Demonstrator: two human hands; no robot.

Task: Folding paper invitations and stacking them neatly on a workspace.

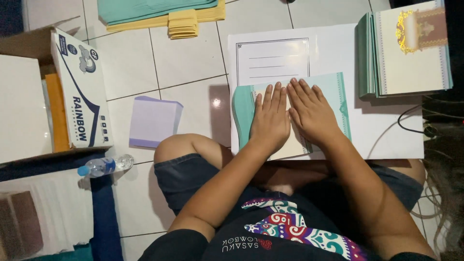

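Both my hands lie flat, fingers together, side by side on a teal-edged cream card (333, 92) that rests on a large white sheet (386, 130). My left hand (270, 121) presses the card's left half and my right hand (309, 111) presses its middle. The card sits over a printed white sheet with a black border and ruled lines (270, 60). Neither hand grips anything. My knees show below the sheet.
A stack of teal-backed decorated cards (406, 50) stands at the upper right. Teal and yellow paper piles (164, 14) lie at the top. A lilac paper stack (152, 121), a plastic water bottle (104, 166) and an open cardboard box (79, 87) are on the tiled floor at left.
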